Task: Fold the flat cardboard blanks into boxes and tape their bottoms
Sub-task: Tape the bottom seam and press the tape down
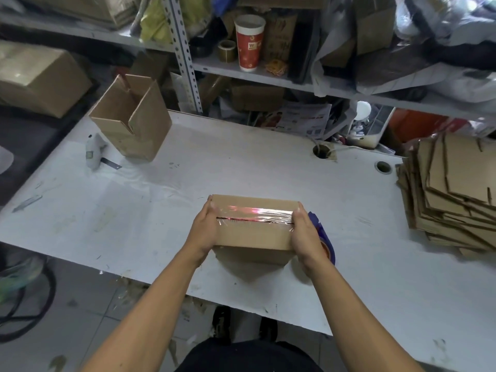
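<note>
A small brown cardboard box sits bottom-up in the middle of the white table, with a strip of clear tape over its centre seam. My left hand presses its left end and my right hand presses its right end. A blue tape dispenser lies just behind my right hand, partly hidden. A folded box with open flaps stands at the far left of the table. A stack of flat cardboard blanks lies at the right edge.
A grey-white tool and a metal blade lie beside the open box. Two cable holes pierce the table's far side. Cluttered metal shelves rise behind, with a red cup and a tape roll.
</note>
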